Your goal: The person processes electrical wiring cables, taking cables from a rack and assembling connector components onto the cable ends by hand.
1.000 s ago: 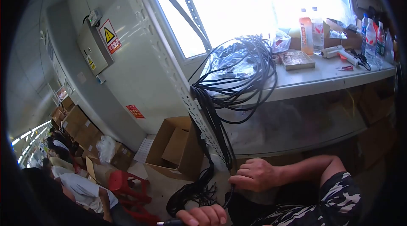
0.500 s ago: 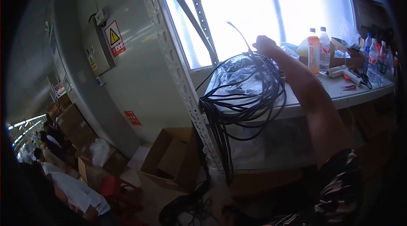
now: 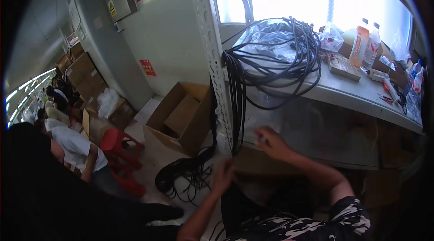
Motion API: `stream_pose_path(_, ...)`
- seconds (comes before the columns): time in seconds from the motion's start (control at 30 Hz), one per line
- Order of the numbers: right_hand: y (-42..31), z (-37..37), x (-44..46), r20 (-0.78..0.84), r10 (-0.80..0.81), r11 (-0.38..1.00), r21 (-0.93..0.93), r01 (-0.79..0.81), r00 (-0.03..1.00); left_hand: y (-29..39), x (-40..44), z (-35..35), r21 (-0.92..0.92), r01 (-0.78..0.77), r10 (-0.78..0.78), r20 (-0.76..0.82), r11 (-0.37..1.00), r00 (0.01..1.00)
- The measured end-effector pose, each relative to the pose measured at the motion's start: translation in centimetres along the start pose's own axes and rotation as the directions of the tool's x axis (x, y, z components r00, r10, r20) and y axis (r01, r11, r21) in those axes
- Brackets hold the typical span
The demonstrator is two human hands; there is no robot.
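A bundle of black cables lies looped over clear plastic bags on the white shelf, its strands hanging down beside the perforated metal post. My left hand is low, near the bottom of the hanging strands. Its fingers are dim and blurred, so whether they hold a strand cannot be made out. To its right, below the shelf edge, my right hand is raised with its thumb and fingers apart. Nothing shows in it. Another heap of black cables lies on the floor to the left.
The metal post stands at the shelf's left end. An open cardboard box and red stools are on the floor. Bottles, a small block-shaped item and a glue gun sit on the shelf. A person in white is at left.
My right hand has come down from above the cable bundle to below the shelf edge. My left hand has come into view. The view has tilted downward.
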State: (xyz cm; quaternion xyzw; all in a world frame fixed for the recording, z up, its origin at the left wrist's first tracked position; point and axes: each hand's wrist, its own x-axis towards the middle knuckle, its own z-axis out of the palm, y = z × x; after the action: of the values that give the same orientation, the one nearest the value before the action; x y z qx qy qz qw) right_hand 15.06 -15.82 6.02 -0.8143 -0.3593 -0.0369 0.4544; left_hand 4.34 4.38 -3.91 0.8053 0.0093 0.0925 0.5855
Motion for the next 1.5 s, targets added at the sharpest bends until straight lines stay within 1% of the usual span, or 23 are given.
stream_pose_path(0.07,6.1,5.6,2.0,-0.231,0.265,0.938,0.289,-0.194,0.936,2.2,4.2,0.1,-0.109,-0.1,0.087,-0.112,0.989,0.99)
stream_pose_path(0.1,7.3,7.7,2.9,-0.223,0.268,0.934,0.298,-0.196,0.937,3.0,6.4,0.3,-0.135,-0.18,0.156,-0.17,0.974,0.973)
stream_pose_path(0.17,7.9,10.0,4.9,-0.313,-0.032,0.982,0.169,0.088,0.949,4.7,10.3,0.6,-0.115,-0.284,0.248,-0.256,0.952,0.934)
stream_pose_path(0.2,6.8,9.5,4.6,-0.313,-0.04,0.979,0.176,0.099,0.949,5.5,11.3,0.6,-0.073,-0.302,0.271,-0.279,0.95,0.921)
stream_pose_path(0.27,2.6,7.1,2.9,0.066,0.248,0.908,0.331,-0.256,0.967,6.9,11.0,0.5,-0.014,-0.348,0.327,-0.308,0.937,0.893)
stream_pose_path(0.33,1.6,5.2,-0.6,0.11,0.19,0.88,0.422,-0.219,0.976,8.3,9.6,0.7,0.088,-0.498,0.495,-0.352,0.863,0.795)
stream_pose_path(0.4,3.6,4.0,-5.8,0.109,0.227,0.817,0.52,-0.25,0.968,10.5,6.1,1.1,0.236,-0.567,0.613,-0.29,0.79,0.735)
stream_pose_path(0.47,3.4,0.8,-11.1,0.147,0.366,0.786,0.48,-0.39,0.919,13.4,2.6,2.3,0.262,-0.66,0.69,-0.033,0.704,0.723)
stream_pose_path(0.57,1.8,-2.0,-17.1,0.143,0.548,0.756,0.338,-0.561,0.824,16.4,-0.7,6.7,0.071,-0.84,0.791,0.304,0.537,0.531)
stream_pose_path(0.63,2.3,-1.6,-19.6,-0.131,0.11,0.994,0.003,-0.11,0.985,16.8,-1.4,10.3,-0.047,-0.881,0.788,0.473,0.47,0.395)
stream_pose_path(0.67,1.7,-1.9,-20.4,-0.149,0.1,0.995,0.02,-0.098,0.984,16.2,-1.6,12.1,-0.088,-0.892,0.77,0.547,0.444,0.329)
stream_pose_path(0.73,-1.2,-4.1,-21.4,-0.082,0.221,0.974,-0.026,-0.223,0.972,15.4,-1.3,13.5,-0.054,-0.877,0.699,0.629,0.477,0.341)
stream_pose_path(0.8,-2.7,-6.1,-22.5,-0.035,0.338,0.938,-0.074,-0.34,0.94,15.1,-0.7,13.3,0.255,-0.798,0.148,0.908,0.546,0.392)
stream_pose_path(0.9,-3.4,-7.9,-23.8,-0.078,0.414,0.862,-0.285,-0.418,0.907,14.9,-0.2,12.6,0.339,-0.745,0.101,0.874,0.575,0.476)
stream_pose_path(0.97,-4.1,-8.8,-22.5,-0.056,0.322,0.864,-0.391,-0.317,0.945,14.9,-0.8,12.9,0.313,-0.742,0.162,0.856,0.592,0.491)
stream_pose_path(1.03,-4.5,-8.5,-20.4,-0.062,0.172,0.902,-0.392,-0.182,0.983,15.4,-1.2,13.0,0.289,-0.737,0.228,0.827,0.611,0.514)
stream_pose_path(1.1,-5.1,-8.9,-18.0,-0.061,0.007,0.915,-0.403,-0.031,0.998,16.5,-1.2,13.1,0.1,-0.495,0.227,0.799,0.863,0.557)
stream_pose_path(1.17,-5.6,-9.5,-16.0,-0.05,-0.166,0.928,-0.346,0.139,0.985,16.0,-0.1,11.6,0.005,-0.437,0.283,0.756,0.899,0.59)
stream_pose_path(1.23,-5.6,-9.8,-14.7,0.008,-0.135,0.937,-0.325,0.13,0.991,15.3,0.4,9.6,-0.116,-0.368,0.325,0.748,0.923,0.578)
stream_pose_path(1.3,-5.2,-9.2,-13.6,0.268,-0.162,0.928,-0.287,0.239,0.95,14.9,0.4,8.3,-0.051,-0.406,0.297,0.765,0.913,0.572)
stream_pose_path(1.4,-6.9,-9.4,-10.0,0.238,-0.215,0.942,-0.207,0.265,0.947,13.1,1.8,6.5,-0.093,-0.424,0.38,0.641,0.901,0.667)
stream_pose_path(1.47,-8.0,-10.6,-7.2,0.145,-0.342,0.882,-0.291,0.371,0.928,13.5,2.2,4.7,-0.105,-0.242,0.26,0.533,0.964,0.805)
stream_pose_path(1.5,-8.5,-11.4,-5.7,0.087,-0.405,0.852,-0.325,0.41,0.91,14.1,2.4,3.5,-0.206,0.075,0.055,0.559,0.976,0.827)
